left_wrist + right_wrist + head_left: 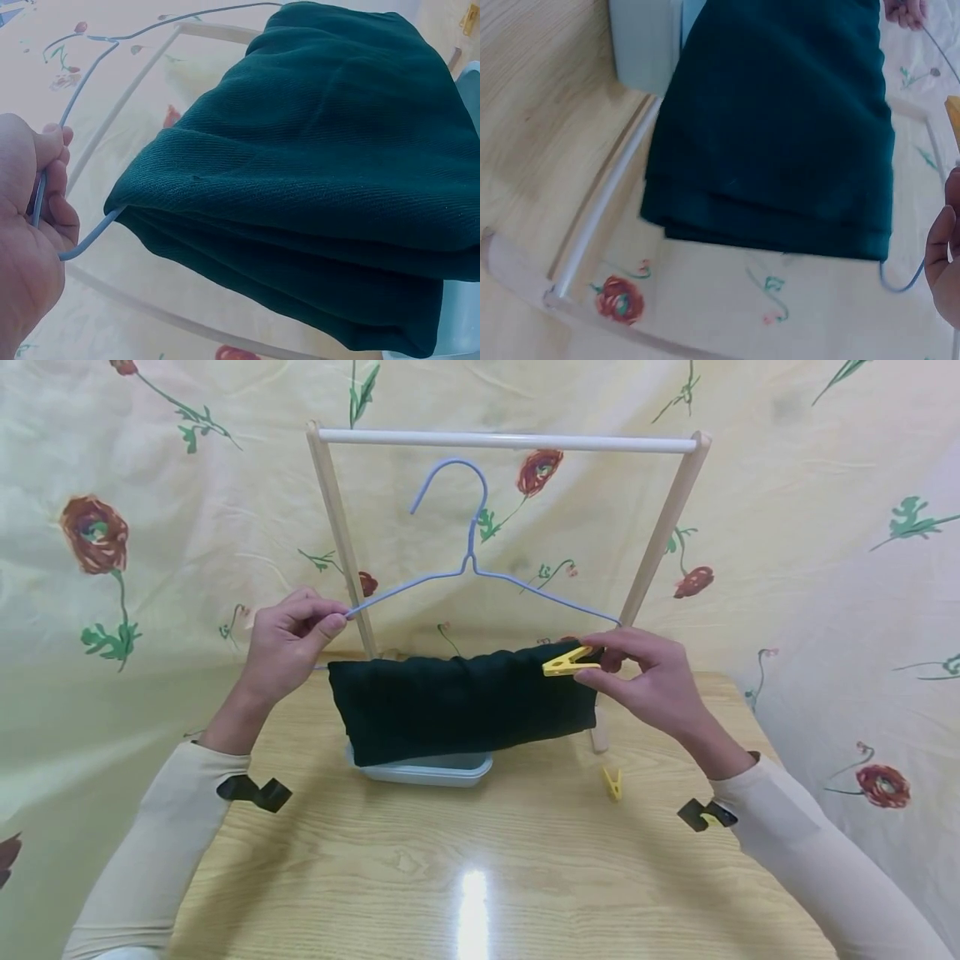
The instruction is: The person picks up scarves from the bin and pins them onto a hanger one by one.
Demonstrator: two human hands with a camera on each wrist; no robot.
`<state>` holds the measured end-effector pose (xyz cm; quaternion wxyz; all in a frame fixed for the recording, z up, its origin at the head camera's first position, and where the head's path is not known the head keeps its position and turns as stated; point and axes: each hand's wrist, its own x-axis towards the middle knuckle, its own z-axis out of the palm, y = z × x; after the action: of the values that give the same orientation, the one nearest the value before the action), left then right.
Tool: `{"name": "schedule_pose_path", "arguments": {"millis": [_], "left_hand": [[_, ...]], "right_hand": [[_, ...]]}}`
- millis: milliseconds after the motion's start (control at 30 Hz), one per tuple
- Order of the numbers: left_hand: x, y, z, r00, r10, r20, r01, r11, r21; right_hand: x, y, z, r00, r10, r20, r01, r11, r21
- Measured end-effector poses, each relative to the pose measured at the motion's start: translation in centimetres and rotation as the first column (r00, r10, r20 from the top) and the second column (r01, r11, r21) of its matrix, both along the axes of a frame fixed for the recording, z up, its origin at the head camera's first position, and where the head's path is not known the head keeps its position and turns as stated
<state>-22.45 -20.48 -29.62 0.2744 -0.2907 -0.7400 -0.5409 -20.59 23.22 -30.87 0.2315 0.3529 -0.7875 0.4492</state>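
A blue wire hanger point(472, 539) is held up with a dark green folded cloth point(457, 706) draped over its lower bar. My left hand point(283, 639) grips the hanger's left corner, fingers curled round the wire in the left wrist view. At the cloth's upper right, my right hand point(648, 681) pinches a yellow clothespin point(553, 668) between thumb and fingers, its tip pointing left over the cloth. Only part of the right hand point(943, 259) shows in the right wrist view, beside the hanger's right corner. The cloth's lower edge hangs in front of a pale tray point(423, 774).
Behind the hanger stands a wooden rack with a white top bar point(510, 441). A second yellow clothespin point(614, 785) lies on the wooden table point(390, 877) at the right. Flower-patterned fabric point(825, 610) hangs behind and at the sides.
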Motion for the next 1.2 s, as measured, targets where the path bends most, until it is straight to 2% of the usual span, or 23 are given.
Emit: {"name": "schedule_pose_path", "arguments": {"millis": [267,633,1000,1200], "left_hand": [[-0.2,0.3,-0.1,1.000,-0.020,-0.014,0.020,1.000,0.006],[-0.5,0.5,0.0,0.999,-0.032,-0.019,0.033,0.999,0.013],[-0.6,0.8,0.0,0.999,-0.032,-0.023,0.032,0.999,0.019],[-0.6,1.0,0.0,0.999,-0.030,-0.014,0.031,0.999,0.026]], "right_hand": [[-0.3,-3.0,1.7,1.000,0.022,-0.002,-0.022,0.999,0.046],[-1.0,-7.4,3.1,0.992,0.127,0.003,-0.127,0.992,0.024],[-0.7,-12.4,5.1,0.991,0.134,0.022,-0.135,0.989,0.064],[-0.7,-15.0,5.4,0.992,0.129,-0.011,-0.128,0.989,0.072]]}}
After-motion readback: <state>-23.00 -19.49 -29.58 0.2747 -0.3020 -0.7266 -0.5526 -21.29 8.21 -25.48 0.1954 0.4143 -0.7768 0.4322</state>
